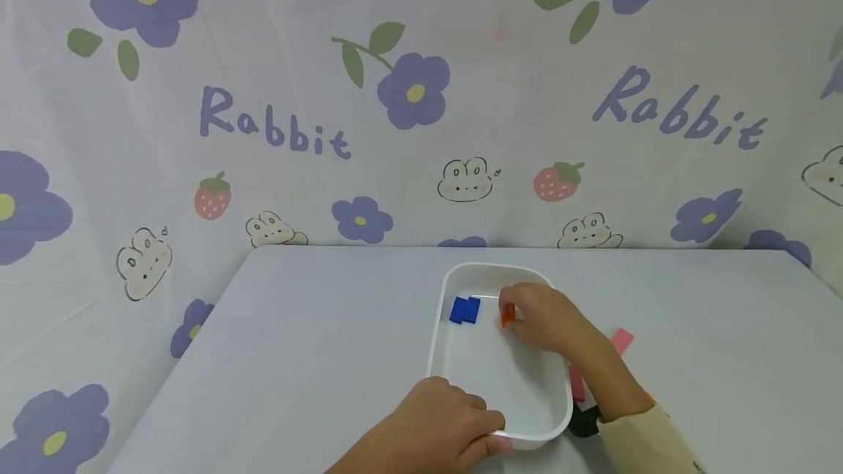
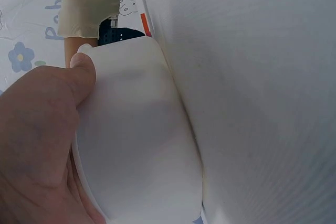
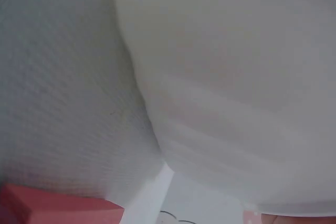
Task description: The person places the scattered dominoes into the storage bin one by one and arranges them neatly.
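Note:
A white tray (image 1: pixel 435 346) with rounded corners stands on the table. My left hand (image 1: pixel 435 423) grips its near rim, fingers over the edge; in the left wrist view the thumb lies along the outer wall (image 2: pixel 136 129). Reaching over the tray's right side, my right hand (image 1: pixel 543 317) pinches a small orange block (image 1: pixel 507 314) inside it, partly hidden by the fingers. Two blue blocks (image 1: pixel 465 310) lie side by side on the tray's floor, at the far left. The right wrist view is mostly filled by the tray's outer wall (image 3: pixel 231 103).
Just right of the tray, a pink block (image 1: pixel 622 341) and a redder one (image 1: pixel 577 384) lie on the table (image 1: pixel 316 335), partly covered by the right forearm. A black device (image 1: pixel 583 421) sits at the right wrist. Behind the table hangs a flower-and-rabbit printed cloth (image 1: pixel 500 93).

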`<state>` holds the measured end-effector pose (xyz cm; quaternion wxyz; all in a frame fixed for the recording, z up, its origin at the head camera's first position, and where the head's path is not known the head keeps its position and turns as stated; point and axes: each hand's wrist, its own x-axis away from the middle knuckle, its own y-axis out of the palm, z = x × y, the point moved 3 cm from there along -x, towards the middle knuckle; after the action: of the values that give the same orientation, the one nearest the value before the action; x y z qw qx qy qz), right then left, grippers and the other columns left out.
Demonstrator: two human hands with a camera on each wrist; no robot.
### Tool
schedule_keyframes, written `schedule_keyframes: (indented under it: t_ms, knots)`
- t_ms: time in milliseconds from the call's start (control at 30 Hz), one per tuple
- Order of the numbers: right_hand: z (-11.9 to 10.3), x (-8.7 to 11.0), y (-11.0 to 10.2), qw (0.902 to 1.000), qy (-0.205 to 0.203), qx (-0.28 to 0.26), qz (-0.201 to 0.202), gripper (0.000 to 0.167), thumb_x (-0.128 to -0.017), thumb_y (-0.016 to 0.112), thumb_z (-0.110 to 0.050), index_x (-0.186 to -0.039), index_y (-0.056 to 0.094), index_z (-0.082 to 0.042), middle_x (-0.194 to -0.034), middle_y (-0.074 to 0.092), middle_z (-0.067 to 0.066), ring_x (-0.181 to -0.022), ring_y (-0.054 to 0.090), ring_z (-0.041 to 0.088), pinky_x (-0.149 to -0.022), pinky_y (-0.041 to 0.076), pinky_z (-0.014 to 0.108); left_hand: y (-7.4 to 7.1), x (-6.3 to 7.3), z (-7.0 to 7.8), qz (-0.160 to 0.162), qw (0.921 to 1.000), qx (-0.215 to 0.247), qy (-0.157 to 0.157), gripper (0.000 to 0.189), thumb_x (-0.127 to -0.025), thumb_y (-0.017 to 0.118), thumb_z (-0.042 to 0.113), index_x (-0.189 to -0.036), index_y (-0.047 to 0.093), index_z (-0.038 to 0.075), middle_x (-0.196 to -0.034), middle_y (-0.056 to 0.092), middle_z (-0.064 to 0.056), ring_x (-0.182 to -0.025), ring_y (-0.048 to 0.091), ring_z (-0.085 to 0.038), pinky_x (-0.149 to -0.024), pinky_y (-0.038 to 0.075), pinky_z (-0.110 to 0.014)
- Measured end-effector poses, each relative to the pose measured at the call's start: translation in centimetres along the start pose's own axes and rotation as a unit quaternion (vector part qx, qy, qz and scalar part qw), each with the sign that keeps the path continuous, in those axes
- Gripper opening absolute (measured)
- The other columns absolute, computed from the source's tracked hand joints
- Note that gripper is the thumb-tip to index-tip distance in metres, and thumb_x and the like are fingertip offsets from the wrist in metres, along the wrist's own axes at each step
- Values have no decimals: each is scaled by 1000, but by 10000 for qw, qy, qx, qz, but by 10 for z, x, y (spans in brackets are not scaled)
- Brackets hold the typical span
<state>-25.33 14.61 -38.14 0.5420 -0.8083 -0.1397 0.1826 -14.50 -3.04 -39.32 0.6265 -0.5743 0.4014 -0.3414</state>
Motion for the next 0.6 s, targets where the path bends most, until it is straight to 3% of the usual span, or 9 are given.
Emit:
schedule_keyframes:
  t_ms: [333,600]
  knots:
    - [1,-3,8,9980,-73,625,-97,23,-79,86,-20,-85,64,-20,-73,57,-10,-71,53,14,-65,47,34,0,-1,1,-210,9997,126,-79,36,-107,40,47,-90,63,25,-64,43,17,-53,38,2,-51,28,-17]
    - [1,-2,12,9970,-199,749,10,22,-77,88,-21,-82,67,-20,-73,59,-10,-73,56,14,-70,51,36,2,0,0,154,9998,-126,62,35,-107,43,47,-86,62,25,-63,43,16,-52,36,2,-49,26,-18]
